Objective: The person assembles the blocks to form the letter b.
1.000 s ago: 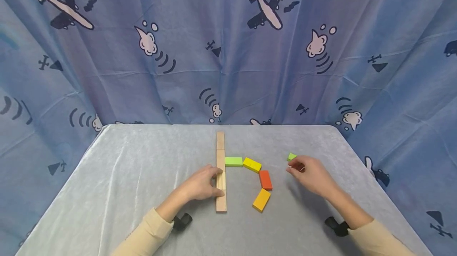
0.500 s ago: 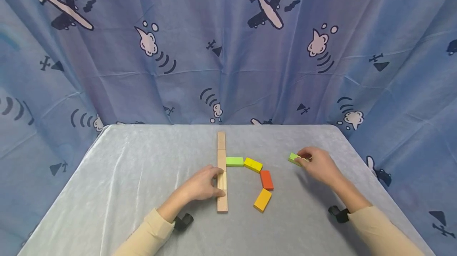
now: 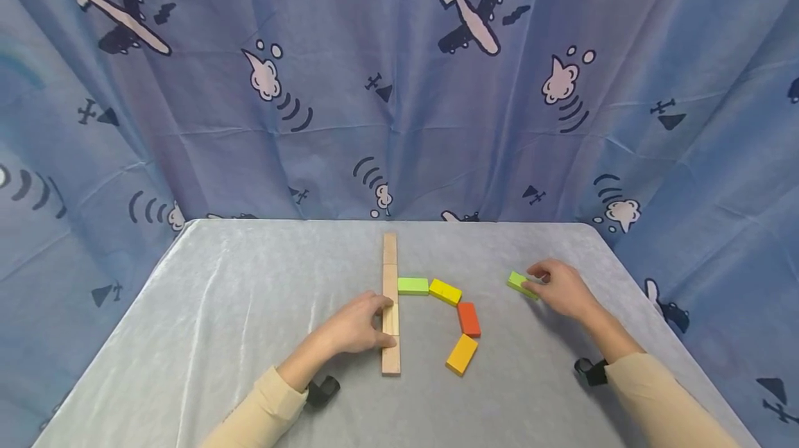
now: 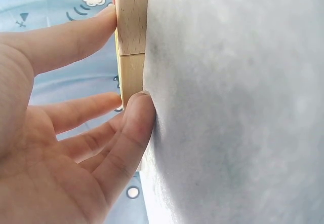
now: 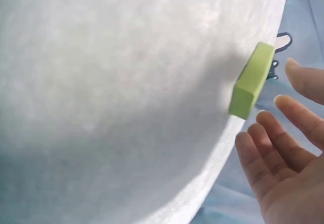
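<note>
A row of plain wooden blocks (image 3: 390, 254) runs away from the person across the table in the head view. My left hand (image 3: 356, 323) lies against the row's near part, its thumb and fingertips touching the wood. In the left wrist view those fingers (image 4: 86, 41) are fairly straight and spread, beside two butted blocks (image 4: 132, 21). At the right, a green block (image 3: 518, 281) lies flat on the cloth. My right hand (image 3: 562, 290) hovers just over its right end, fingers parted. The right wrist view has the green block (image 5: 252, 79) apart from the relaxed fingertips.
From the wooden row's right side curves a chain: another green block (image 3: 413, 286), a yellow block (image 3: 446, 292), a red block (image 3: 469, 320) and an orange block (image 3: 462, 355). A pale cloth covers the table (image 3: 250, 281); a blue patterned curtain (image 3: 399, 122) hangs behind.
My right hand reached the right-hand green block, shifted it slightly, turned it a little and let go. My left hand stays on the wooden row. The whole view shifted slightly.
</note>
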Demonstrator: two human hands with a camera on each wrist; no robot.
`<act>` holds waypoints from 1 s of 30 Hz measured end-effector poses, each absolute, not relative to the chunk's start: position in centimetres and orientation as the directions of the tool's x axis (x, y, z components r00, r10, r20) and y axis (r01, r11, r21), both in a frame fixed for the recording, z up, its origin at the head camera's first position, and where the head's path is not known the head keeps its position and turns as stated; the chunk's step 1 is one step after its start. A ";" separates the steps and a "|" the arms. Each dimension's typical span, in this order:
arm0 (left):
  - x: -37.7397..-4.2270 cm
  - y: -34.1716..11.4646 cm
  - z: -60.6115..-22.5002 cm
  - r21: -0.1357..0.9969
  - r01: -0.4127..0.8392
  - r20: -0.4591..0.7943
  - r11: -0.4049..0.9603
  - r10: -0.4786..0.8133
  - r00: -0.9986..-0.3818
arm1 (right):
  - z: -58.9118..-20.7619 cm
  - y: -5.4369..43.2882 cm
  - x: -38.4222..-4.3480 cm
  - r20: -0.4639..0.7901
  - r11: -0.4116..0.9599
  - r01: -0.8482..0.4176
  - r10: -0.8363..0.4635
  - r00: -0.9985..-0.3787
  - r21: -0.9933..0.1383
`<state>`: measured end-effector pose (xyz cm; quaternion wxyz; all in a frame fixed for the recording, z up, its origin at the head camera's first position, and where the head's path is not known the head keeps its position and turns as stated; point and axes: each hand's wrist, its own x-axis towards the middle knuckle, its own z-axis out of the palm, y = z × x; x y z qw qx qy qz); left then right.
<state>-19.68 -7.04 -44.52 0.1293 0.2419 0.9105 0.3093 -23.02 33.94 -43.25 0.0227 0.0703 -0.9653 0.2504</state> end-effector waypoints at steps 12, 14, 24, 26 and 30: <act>-19.8 -7.0 -44.7 0.624 0.361 -0.085 0.693 0.519 -0.851 | -44.9 34.8 -23.9 0.044 0.844 -0.126 -0.121 -0.992 -0.522; -19.8 -7.0 -44.8 0.625 0.359 -0.086 0.693 0.518 -0.851 | -45.0 34.6 -24.0 0.040 0.839 -0.126 -0.123 -0.992 -0.529; -19.7 -6.9 -44.8 0.623 0.361 -0.082 0.694 0.517 -0.852 | -45.2 33.1 -23.9 0.029 0.811 -0.127 -0.134 -0.991 -0.572; -19.7 -6.9 -44.8 0.624 0.359 -0.083 0.694 0.516 -0.853 | -45.0 32.7 -23.7 0.038 0.806 -0.137 -0.142 -0.989 -0.576; -19.7 -6.9 -44.7 0.627 0.356 -0.085 0.693 0.514 -0.853 | -44.6 31.7 -23.1 0.062 0.792 -0.170 -0.165 -0.984 -0.586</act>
